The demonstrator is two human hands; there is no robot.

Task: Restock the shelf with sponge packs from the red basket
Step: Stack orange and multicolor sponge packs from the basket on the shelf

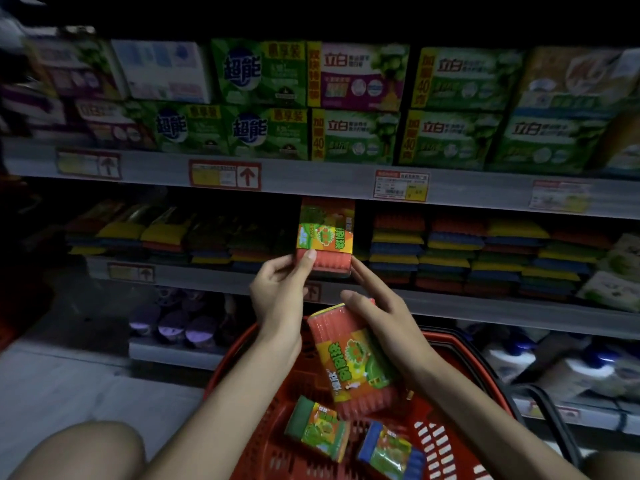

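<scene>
Sponge pack (325, 233) upright in left hand (277, 296); right hand (381, 313) grips second pack (353, 358).

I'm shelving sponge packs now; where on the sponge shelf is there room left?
The dark gap between the left sponge stacks and the right sponge stacks, behind the raised orange pack in the left hand, looks open. The left stacks sit lower, leaving headroom under the upper shelf. The right stacks are tall and tightly packed.

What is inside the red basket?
A green pack and a blue pack lie in the red basket. The arms and a held orange pack hide the rest.
</scene>
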